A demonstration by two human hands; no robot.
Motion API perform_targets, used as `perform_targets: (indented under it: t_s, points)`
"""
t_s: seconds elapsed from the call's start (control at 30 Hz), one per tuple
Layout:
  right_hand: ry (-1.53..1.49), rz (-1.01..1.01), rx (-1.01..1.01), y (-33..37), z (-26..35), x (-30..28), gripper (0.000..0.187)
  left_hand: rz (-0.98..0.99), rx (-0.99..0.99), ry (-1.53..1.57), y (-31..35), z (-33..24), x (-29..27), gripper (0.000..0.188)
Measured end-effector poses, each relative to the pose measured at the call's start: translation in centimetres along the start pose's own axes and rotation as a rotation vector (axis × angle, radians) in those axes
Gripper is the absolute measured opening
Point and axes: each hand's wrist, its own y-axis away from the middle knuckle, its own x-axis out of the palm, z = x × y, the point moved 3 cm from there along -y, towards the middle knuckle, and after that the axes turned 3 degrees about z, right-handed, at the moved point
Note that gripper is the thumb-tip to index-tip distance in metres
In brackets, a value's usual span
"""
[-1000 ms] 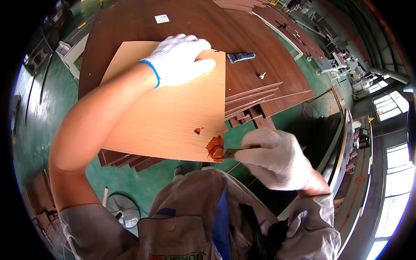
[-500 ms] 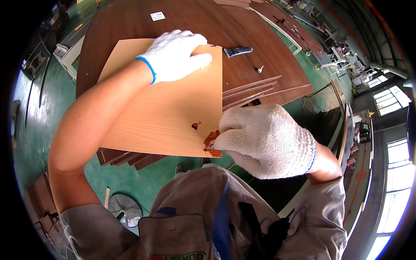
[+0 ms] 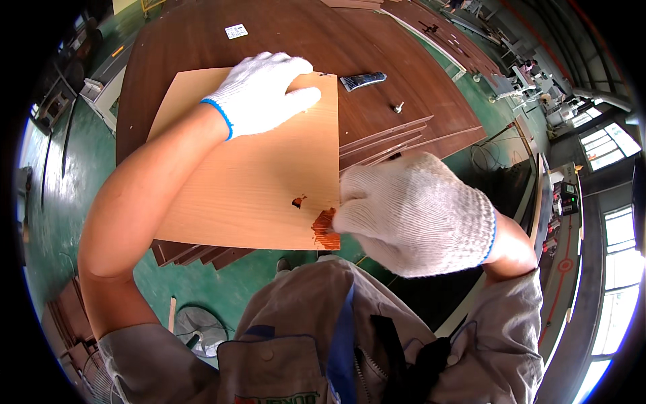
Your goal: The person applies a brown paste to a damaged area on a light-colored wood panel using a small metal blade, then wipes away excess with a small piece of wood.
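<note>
A light wood-grain board [image 3: 235,195] lies on a stack of dark brown panels. My left hand [image 3: 264,94], in a white knit glove with a blue cuff, rests on the board's far part, thumb apart from the fingers. At the near right corner, my right hand [image 3: 420,215], also gloved, is closed with its fingertips at a reddish-brown smear [image 3: 326,230]. Whatever those fingers pinch is hidden by the glove. A small dark reddish-brown dab [image 3: 298,201] sits left of the smear.
A dark crumpled tube [image 3: 363,81] and a small whitish nozzle-like piece [image 3: 398,108] lie on the brown panel [image 3: 296,37] beyond the board. A white label [image 3: 236,31] is farther back. Brown panels with stepped edges [image 3: 387,141] jut out at the right. A round fan [image 3: 200,330] stands below on the green floor.
At the board's corner, the reddish-brown smear shows flatter and more fully. My right hand has shifted slightly right of it. My left hand keeps its place on the board.
</note>
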Motion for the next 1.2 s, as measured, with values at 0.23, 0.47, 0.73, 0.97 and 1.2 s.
perform_targets:
  t_s: [0.23,0.47,0.73,0.97,1.2]
  points:
    - [-0.403,-0.349,0.043,3.0,-1.1,3.0,0.020,0.009,0.003,0.014,0.2,0.2,0.1,0.055]
    - [-0.262,-0.753,-0.007,5.3,-0.4,11.6,0.040,-0.023,0.025,0.026,0.2,0.0,0.0,0.054]
    - [-0.306,-0.708,0.004,5.1,0.1,10.3,0.036,-0.014,0.018,0.029,0.3,-0.1,0.0,0.054]
    - [-0.292,-0.628,0.033,5.5,0.2,8.6,0.036,0.014,0.009,0.040,0.2,-0.2,-0.5,0.055]
    - [-0.196,-0.623,0.099,4.1,-0.6,5.3,0.026,-0.006,0.017,0.022,0.1,-0.3,-0.2,0.056]
